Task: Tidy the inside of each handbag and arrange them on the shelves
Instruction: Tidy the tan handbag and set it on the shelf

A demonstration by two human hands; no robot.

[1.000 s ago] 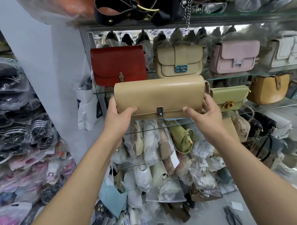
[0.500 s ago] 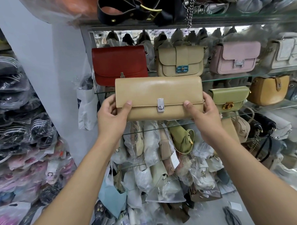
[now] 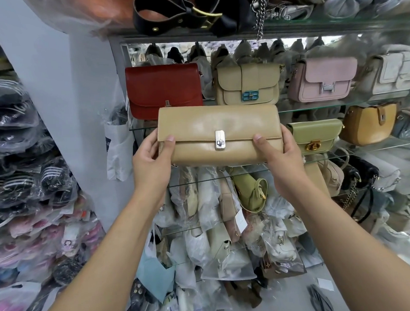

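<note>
I hold a long tan flap handbag (image 3: 219, 129) with a silver clasp upright in front of the glass shelves. My left hand (image 3: 151, 160) grips its left end, thumb on the front. My right hand (image 3: 279, 156) grips its right end the same way. The flap is closed. Behind it on a glass shelf (image 3: 314, 108) stand a red bag (image 3: 163, 91), a beige bag with a blue clasp (image 3: 246, 84), a pink bag (image 3: 323, 79) and a pale grey bag (image 3: 393, 74). One shelf lower sit a light green bag (image 3: 316, 135) and a mustard bag (image 3: 368, 124).
Black bags with straps and a chain (image 3: 258, 12) lie on the top shelf. Lower shelves hold several bags wrapped in clear plastic (image 3: 208, 202). Stacks of bagged goods (image 3: 18, 163) fill the left side. A grey wall pillar (image 3: 62, 91) stands between them.
The tan bag has tipped from flap-up to facing me, so its front and clasp show fully. Both hands shifted slightly lower on its ends.
</note>
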